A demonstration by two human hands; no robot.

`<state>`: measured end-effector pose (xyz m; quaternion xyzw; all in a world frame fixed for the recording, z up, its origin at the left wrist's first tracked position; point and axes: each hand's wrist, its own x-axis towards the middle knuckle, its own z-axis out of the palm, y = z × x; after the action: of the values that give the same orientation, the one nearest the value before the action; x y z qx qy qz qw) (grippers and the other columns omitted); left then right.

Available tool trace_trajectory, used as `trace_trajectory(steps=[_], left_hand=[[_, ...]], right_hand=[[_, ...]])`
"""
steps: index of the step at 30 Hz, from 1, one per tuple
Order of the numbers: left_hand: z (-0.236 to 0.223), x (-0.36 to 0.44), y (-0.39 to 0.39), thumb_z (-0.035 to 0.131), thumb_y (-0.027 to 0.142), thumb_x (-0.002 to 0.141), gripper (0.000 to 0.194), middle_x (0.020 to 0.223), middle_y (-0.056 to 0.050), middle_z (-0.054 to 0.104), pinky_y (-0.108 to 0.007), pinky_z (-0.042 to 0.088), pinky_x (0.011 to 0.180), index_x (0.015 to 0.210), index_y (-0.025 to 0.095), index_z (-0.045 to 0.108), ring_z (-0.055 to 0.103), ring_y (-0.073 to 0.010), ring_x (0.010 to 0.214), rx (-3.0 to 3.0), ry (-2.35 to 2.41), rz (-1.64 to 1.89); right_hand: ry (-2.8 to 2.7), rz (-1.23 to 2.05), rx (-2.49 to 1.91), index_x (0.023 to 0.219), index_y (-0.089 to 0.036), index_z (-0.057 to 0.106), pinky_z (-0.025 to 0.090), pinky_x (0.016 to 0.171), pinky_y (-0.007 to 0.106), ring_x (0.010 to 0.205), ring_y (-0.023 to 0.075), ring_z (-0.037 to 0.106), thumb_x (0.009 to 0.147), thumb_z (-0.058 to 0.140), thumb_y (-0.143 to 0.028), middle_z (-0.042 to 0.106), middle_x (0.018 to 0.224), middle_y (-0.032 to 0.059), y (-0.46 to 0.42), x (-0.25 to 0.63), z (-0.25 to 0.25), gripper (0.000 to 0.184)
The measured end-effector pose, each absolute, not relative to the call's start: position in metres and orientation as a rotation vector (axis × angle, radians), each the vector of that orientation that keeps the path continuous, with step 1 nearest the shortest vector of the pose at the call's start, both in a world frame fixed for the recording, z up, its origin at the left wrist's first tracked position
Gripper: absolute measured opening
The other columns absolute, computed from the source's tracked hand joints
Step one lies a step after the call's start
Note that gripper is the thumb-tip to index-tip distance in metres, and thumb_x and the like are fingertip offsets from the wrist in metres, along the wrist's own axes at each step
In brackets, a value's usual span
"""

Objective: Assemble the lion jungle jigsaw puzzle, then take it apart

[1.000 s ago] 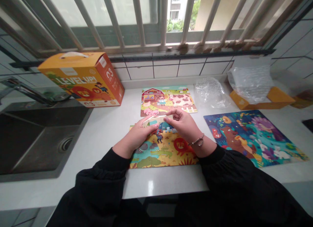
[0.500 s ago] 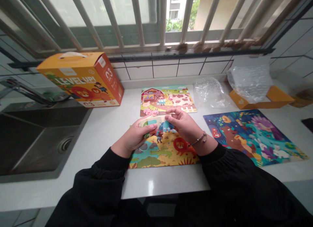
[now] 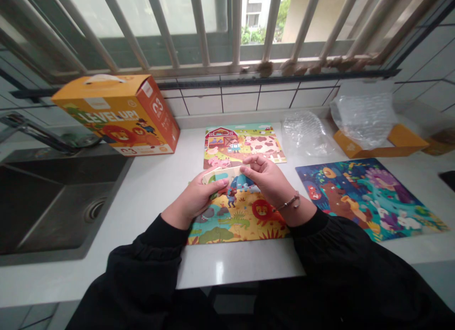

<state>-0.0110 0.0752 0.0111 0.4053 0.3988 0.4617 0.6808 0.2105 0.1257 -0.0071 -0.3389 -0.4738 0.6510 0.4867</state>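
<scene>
A jungle jigsaw with a lion and a crocodile (image 3: 241,216) lies on the white counter in front of me. Its far edge strip of joined pieces (image 3: 227,175) is lifted off the counter, pale underside showing. My left hand (image 3: 199,195) pinches the strip's left end. My right hand (image 3: 268,180) pinches its right end, a bracelet on that wrist. Both hands hover over the puzzle's upper half and hide part of it.
A farm puzzle (image 3: 241,145) lies just beyond, a sea-coloured puzzle (image 3: 366,197) to the right. An orange puzzle box (image 3: 117,114) stands at back left beside a dark sink (image 3: 53,202). Crumpled clear plastic (image 3: 309,133) and a bag-filled orange tray (image 3: 377,138) sit at back right.
The lifted strip and both hands have shifted slightly left and a little away from me. Both hands keep their hold on it.
</scene>
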Motion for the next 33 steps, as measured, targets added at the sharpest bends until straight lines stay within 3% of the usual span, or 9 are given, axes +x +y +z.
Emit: trace_trajectory(steps=[6,11,15,18,22,27,33], left_hand=[[0.003,-0.014,0.078,0.099,0.034,0.086,0.057,0.119,-0.012,0.084,-0.040,0.064,0.097,0.135,0.016,0.077,0.080,-0.0259,0.100,0.937,0.947,1.047],[0.008,-0.017,0.078,0.094,0.044,0.092,0.054,0.122,-0.012,0.082,-0.040,0.062,0.097,0.136,0.018,0.076,0.078,-0.0263,0.103,1.160,1.019,1.010],[0.018,-0.020,0.078,0.081,0.042,0.105,0.031,0.119,-0.009,0.078,-0.038,0.058,0.095,0.127,0.021,0.074,0.073,-0.0240,0.104,1.672,1.188,1.025],[0.020,-0.023,0.080,0.072,0.027,0.109,0.010,0.114,-0.006,0.075,-0.040,0.057,0.099,0.117,0.023,0.069,0.070,-0.0223,0.105,2.085,1.159,1.137],[0.016,-0.027,0.083,0.064,0.004,0.102,0.028,0.124,-0.008,0.072,-0.042,0.058,0.103,0.121,0.024,0.064,0.069,-0.0230,0.115,2.398,1.013,1.226],[0.016,-0.027,0.083,0.065,0.000,0.098,0.038,0.126,-0.009,0.069,-0.044,0.061,0.104,0.125,0.026,0.064,0.067,-0.0253,0.121,2.604,0.967,1.216],[0.018,-0.025,0.082,0.063,-0.001,0.101,0.036,0.123,-0.007,0.068,-0.043,0.061,0.104,0.123,0.027,0.063,0.066,-0.0239,0.119,2.680,0.993,1.281]], right_hand=[[-1.220,1.459,-0.873,0.103,-0.024,0.068,0.050,0.066,0.027,0.069,0.0124,0.063,0.078,0.103,-0.059,0.070,0.079,-0.0051,0.128,0.213,-0.011,0.056],[-1.267,1.429,-0.877,0.106,-0.024,0.068,0.051,0.067,0.027,0.070,0.0126,0.064,0.082,0.100,-0.062,0.070,0.081,-0.0043,0.130,0.215,-0.016,0.055],[-1.487,1.302,-0.852,0.117,-0.024,0.072,0.058,0.073,0.032,0.082,0.0172,0.072,0.091,0.094,-0.061,0.079,0.099,0.0028,0.131,0.221,-0.012,0.051],[-1.760,0.942,-0.887,0.112,-0.025,0.078,0.062,0.082,0.038,0.092,0.0214,0.075,0.097,0.089,-0.048,0.082,0.106,0.0057,0.130,0.226,-0.006,0.030],[-1.890,0.514,-0.895,0.099,-0.027,0.078,0.060,0.087,0.043,0.092,0.0236,0.075,0.102,0.082,-0.029,0.082,0.099,0.0038,0.128,0.229,-0.002,0.005],[-1.873,0.370,-0.785,0.093,-0.029,0.074,0.060,0.099,0.047,0.103,0.0244,0.079,0.102,0.076,-0.018,0.084,0.102,0.0021,0.126,0.228,0.001,0.014],[-1.827,0.310,-0.767,0.089,-0.029,0.069,0.061,0.098,0.047,0.105,0.0247,0.078,0.102,0.075,-0.017,0.084,0.104,0.0025,0.125,0.229,0.004,0.018]])
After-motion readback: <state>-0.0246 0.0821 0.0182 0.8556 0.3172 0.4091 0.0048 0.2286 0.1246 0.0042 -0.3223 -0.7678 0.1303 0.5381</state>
